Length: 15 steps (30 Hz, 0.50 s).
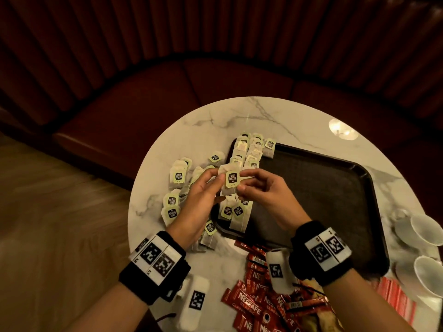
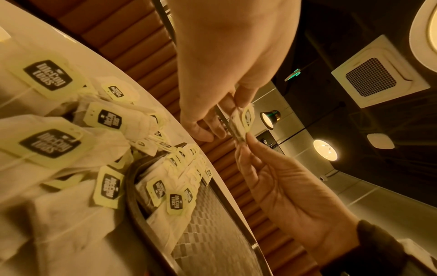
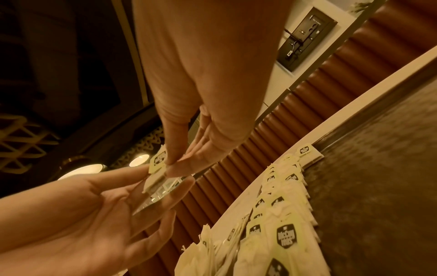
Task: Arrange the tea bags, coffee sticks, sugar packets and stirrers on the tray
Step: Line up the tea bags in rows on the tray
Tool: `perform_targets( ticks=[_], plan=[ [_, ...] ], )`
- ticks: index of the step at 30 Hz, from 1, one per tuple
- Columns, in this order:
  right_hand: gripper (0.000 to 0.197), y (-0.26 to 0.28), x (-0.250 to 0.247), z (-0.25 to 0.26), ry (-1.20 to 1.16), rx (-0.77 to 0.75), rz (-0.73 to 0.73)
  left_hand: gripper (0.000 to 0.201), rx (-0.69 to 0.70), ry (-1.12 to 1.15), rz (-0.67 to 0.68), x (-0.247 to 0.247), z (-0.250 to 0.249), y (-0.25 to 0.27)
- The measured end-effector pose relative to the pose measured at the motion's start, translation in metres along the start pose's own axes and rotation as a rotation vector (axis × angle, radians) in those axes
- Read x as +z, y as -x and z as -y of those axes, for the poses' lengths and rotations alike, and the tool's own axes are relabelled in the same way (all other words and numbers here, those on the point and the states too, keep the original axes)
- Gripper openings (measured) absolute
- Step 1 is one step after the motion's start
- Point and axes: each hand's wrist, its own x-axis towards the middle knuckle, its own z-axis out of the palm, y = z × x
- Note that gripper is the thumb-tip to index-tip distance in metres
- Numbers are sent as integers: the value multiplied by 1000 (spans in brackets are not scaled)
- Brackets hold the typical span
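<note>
A tea bag with a pale green tag (image 1: 231,180) hangs above the left rim of the dark tray (image 1: 323,200). My left hand (image 1: 217,178) pinches its left edge and my right hand (image 1: 243,180) pinches its right edge. The left wrist view shows this tea bag (image 2: 246,119) edge-on between the fingertips of both hands. In the right wrist view my right hand (image 3: 172,164) nips the tag (image 3: 157,162). Rows of tea bags (image 1: 247,152) lie along the tray's left side. Loose tea bags (image 1: 178,176) are heaped on the marble table beside it.
Red coffee sticks (image 1: 254,300) are piled at the table's near edge. Red-striped packets (image 1: 395,295) lie at the near right, and white cups (image 1: 424,231) stand beyond them. The tray's right part is bare. A dark red bench (image 1: 167,104) curves behind the round table.
</note>
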Motion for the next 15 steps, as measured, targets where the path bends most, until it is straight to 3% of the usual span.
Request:
perform_targets(
  ticks=[4, 7, 11, 15],
  plan=[
    [13, 6, -3, 2, 114, 4, 0, 22, -15, 31, -12, 0, -1, -1],
    [12, 2, -12, 3, 129, 42, -7, 24, -56, 43, -41, -4, 2, -4],
    [10, -31, -42, -6, -44, 101, -239, 24, -89, 29, -69, -16, 7, -3],
    [12, -79, -86, -20, -45, 132, -509, 20, -127, -24, -67, -23, 16, 2]
  ],
)
